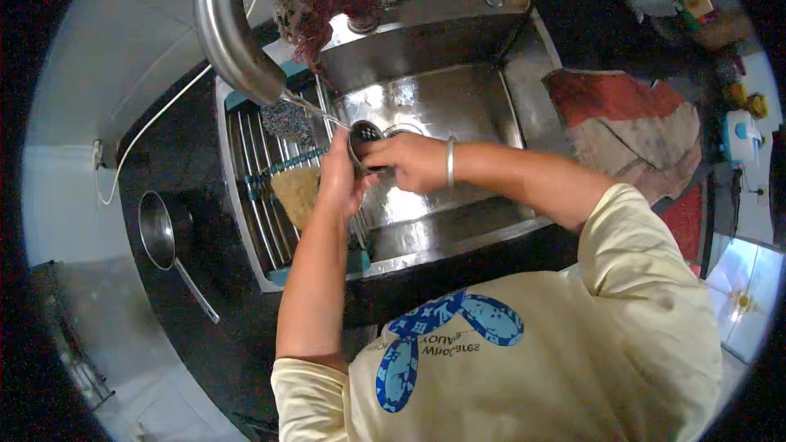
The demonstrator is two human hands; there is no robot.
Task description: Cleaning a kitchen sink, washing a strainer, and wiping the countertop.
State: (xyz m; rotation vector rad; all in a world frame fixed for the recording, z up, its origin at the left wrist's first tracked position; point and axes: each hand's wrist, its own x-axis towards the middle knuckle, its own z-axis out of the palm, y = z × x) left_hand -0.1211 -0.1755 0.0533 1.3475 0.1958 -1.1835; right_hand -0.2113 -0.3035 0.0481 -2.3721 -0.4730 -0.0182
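Note:
My left hand holds a small dark metal strainer cup with holes in its bottom above the left part of the stainless steel sink. The fingers of my right hand, with a silver bangle at the wrist, reach into the cup; whether they grip it is hidden. From the curved metal faucet, a thin stream of water runs down to the cup's rim. Under my left hand a roll-up drying rack lies across the sink, bearing a yellow cloth or sponge and a grey scouring pad.
A saucepan with a long handle rests on the dark counter at left. A reddish cloth hangs by the faucet base. Right of the sink lies a crumpled red and beige cloth. A white cable runs along the left wall.

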